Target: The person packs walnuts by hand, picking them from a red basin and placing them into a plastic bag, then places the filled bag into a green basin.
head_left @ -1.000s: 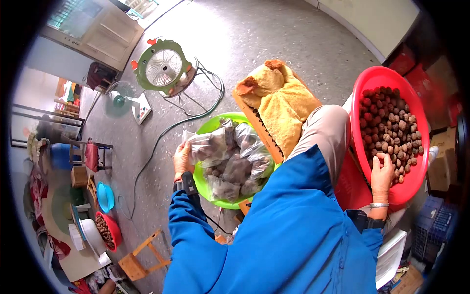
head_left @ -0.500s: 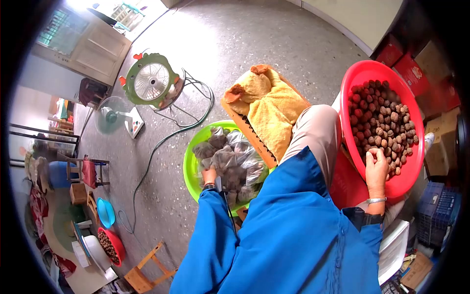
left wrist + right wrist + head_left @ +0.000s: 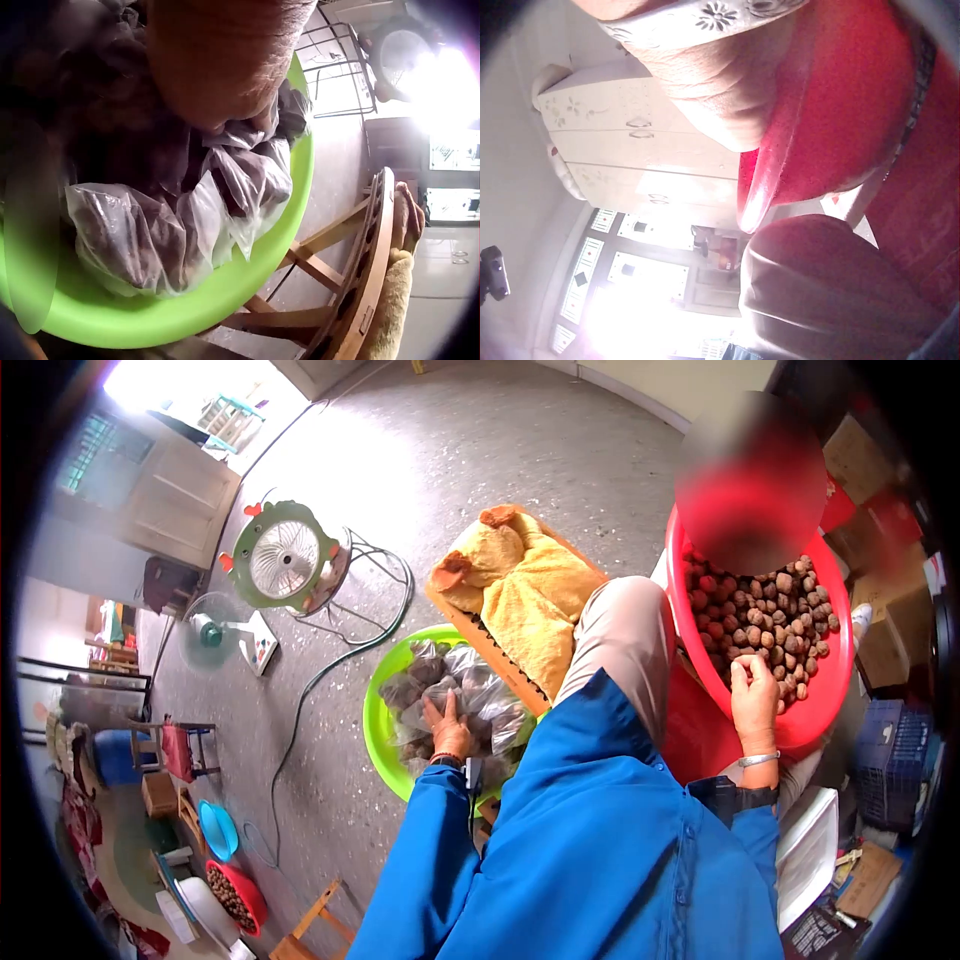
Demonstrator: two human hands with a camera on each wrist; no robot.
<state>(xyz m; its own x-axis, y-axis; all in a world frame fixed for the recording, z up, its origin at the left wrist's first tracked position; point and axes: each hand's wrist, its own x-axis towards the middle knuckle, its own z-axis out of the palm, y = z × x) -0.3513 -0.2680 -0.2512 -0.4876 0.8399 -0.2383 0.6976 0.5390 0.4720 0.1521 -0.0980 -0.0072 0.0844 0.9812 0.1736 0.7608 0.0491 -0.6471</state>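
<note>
A light-green basin (image 3: 376, 752) on the floor holds several clear plastic bags (image 3: 470, 672) with dark lumps inside. My left hand (image 3: 449, 732) rests on these bags, thumb and fingers apart. In the left wrist view, its fingertips lie against the crumpled plastic (image 3: 247, 176). On the other side of my knee, a big red basin (image 3: 842, 660) contains many brown walnuts (image 3: 770, 622). My right hand (image 3: 757, 705) lies over its near rim, fingers loosely bent beside the walnuts, nothing visible between them. In the right wrist view, the fingers are hidden behind the rim.
A yellow plush cloth (image 3: 530, 605) covers a wooden seat (image 3: 505, 660) between the basins. A green cartoon fan (image 3: 285, 555), a smaller fan (image 3: 215, 630) and a cable (image 3: 335, 660) stand or lie to the left. Boxes (image 3: 890, 630) crowd the right; a blurred patch covers part of the red basin.
My left hand had a plastic bag raised at the green basin's far-left rim; that bag now lies among the others, and the hand has come inward over them. The right hand stays at the red rim.
</note>
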